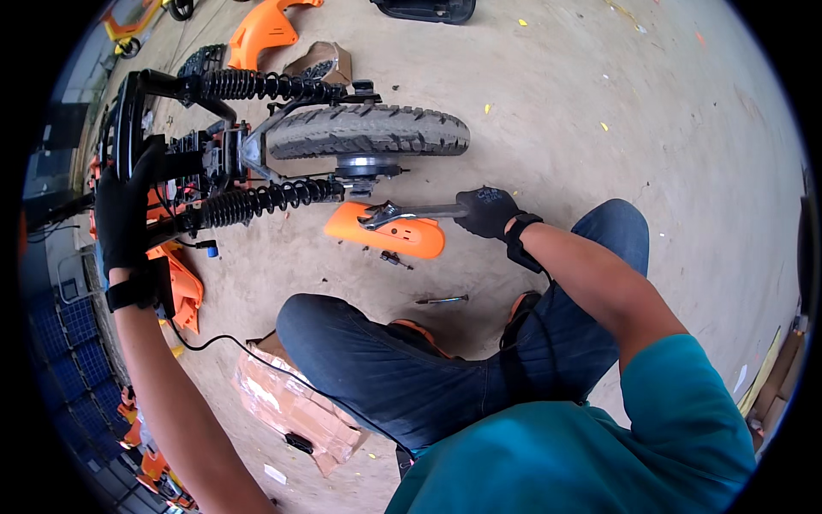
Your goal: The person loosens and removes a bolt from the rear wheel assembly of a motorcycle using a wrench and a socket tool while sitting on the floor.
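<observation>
My right hand point(488, 212), in a black glove, is closed around the handle of an adjustable wrench point(419, 211). The wrench's jaws are over an orange cover point(428, 242) on the floor; whether they touch it I cannot tell. Just beyond is a knobbly tyre point(368, 133) with a metal hub point(368, 163), between two black coil-spring shocks point(261, 201). At the left, my gloved left hand point(127, 206) grips the black frame point(126, 128) of this two-wheeler, its fingers partly hidden. Small hardware point(392, 258) lies beside the orange cover.
A thin metal rod-like piece point(442, 300) lies before my feet. Flattened cardboard point(287, 398) is by my left knee, with a black cable point(231, 337) running over it. Orange body panels point(265, 32) lie at the far left, and a black tray-like part point(428, 10) at the top.
</observation>
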### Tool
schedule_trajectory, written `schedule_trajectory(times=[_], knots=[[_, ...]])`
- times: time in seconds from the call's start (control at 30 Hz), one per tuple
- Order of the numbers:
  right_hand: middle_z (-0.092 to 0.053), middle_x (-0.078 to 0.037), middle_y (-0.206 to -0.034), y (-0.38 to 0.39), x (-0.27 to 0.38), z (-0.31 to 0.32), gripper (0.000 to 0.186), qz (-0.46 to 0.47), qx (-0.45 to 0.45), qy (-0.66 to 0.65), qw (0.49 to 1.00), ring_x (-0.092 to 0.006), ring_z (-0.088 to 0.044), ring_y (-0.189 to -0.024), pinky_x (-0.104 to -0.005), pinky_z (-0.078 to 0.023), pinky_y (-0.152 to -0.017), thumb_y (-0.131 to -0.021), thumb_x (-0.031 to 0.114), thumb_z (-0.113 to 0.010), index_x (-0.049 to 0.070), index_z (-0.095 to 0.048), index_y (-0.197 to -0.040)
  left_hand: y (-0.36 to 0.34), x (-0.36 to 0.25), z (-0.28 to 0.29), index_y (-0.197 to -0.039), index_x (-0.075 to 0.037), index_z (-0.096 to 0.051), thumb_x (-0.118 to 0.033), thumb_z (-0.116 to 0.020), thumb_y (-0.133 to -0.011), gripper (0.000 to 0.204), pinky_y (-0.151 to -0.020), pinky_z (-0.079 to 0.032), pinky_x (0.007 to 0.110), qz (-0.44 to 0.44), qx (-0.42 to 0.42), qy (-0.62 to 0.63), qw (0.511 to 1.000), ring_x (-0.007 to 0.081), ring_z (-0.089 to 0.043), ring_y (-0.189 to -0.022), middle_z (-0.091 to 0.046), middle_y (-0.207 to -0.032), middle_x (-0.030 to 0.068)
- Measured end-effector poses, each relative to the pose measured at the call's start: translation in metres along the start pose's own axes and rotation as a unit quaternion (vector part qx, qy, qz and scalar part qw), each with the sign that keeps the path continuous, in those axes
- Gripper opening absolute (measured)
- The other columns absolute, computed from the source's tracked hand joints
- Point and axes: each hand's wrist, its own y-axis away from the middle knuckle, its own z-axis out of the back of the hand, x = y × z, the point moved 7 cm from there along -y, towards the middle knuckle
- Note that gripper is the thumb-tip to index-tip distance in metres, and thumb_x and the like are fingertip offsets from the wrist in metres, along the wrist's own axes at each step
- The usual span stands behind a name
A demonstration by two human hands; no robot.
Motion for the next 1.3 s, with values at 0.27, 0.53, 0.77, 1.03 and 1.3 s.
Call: schedule_trajectory(times=[0.27, 0.53, 0.77, 1.03, 1.3], knots=[[-0.067, -0.012, -0.085, -0.009, -0.02, -0.015, 0.02, -0.028, 0.016, -0.037, 0.999, -0.0341, -0.064, -0.084, -0.0472, -0.05, -0.074, -0.076, 0.03, -0.061, 0.013, -0.065, -0.086, 0.003, 0.021, 0.015, -0.117, -0.002, -0.063, -0.026, -0.061, -0.091, 0.036, -0.08, -0.048, 0.03, 0.076, -0.001, -0.053, 0.996, 0.0157, -0.066, -0.094, -0.069, -0.103, 0.0096], [-0.067, -0.012, -0.086, -0.015, -0.036, -0.013, 0.02, -0.046, 0.022, -0.063, 0.997, -0.0333, -0.064, -0.088, -0.0464, -0.05, -0.077, -0.075, 0.029, -0.062, 0.013, -0.066, -0.085, -0.003, 0.027, 0.014, -0.115, -0.001, -0.065, -0.022, -0.065, -0.089, 0.033, -0.078, -0.048, 0.027, 0.078, 0.011, -0.007, 0.997, 0.0129, -0.065, -0.088, -0.07, -0.098, 0.0058], [-0.067, -0.012, -0.089, -0.023, -0.035, -0.012, 0.022, -0.055, 0.053, -0.078, 0.994, -0.0335, -0.064, -0.09, -0.0464, -0.05, -0.078, -0.074, 0.03, -0.062, 0.013, -0.067, -0.086, -0.004, 0.033, 0.02, -0.112, -0.002, -0.067, -0.028, -0.066, -0.089, 0.035, -0.077, -0.047, 0.029, 0.074, 0.0, -0.048, 0.996, 0.0127, -0.064, -0.086, -0.07, -0.097, 0.0057], [-0.068, -0.014, -0.091, -0.025, -0.036, -0.012, 0.025, -0.049, 0.051, -0.077, 0.995, -0.0337, -0.064, -0.092, -0.0451, -0.051, -0.079, -0.072, 0.029, -0.06, 0.012, -0.069, -0.089, -0.004, 0.028, 0.018, -0.112, -0.001, -0.067, -0.03, -0.067, -0.088, 0.038, -0.076, -0.047, 0.029, 0.072, -0.012, -0.048, 0.996, 0.0125, -0.064, -0.085, -0.07, -0.095, 0.0056], [-0.067, -0.016, -0.091, -0.026, -0.016, 0.001, 0.034, -0.06, 0.143, -0.063, 0.986, -0.0354, -0.064, -0.09, -0.045, -0.05, -0.079, -0.072, 0.034, -0.061, 0.007, -0.07, -0.091, -0.002, 0.029, 0.021, -0.109, -0.001, -0.067, -0.03, -0.068, -0.087, 0.036, -0.076, -0.047, 0.029, 0.051, -0.013, -0.043, 0.998, 0.0126, -0.064, -0.085, -0.071, -0.094, 0.0054]])
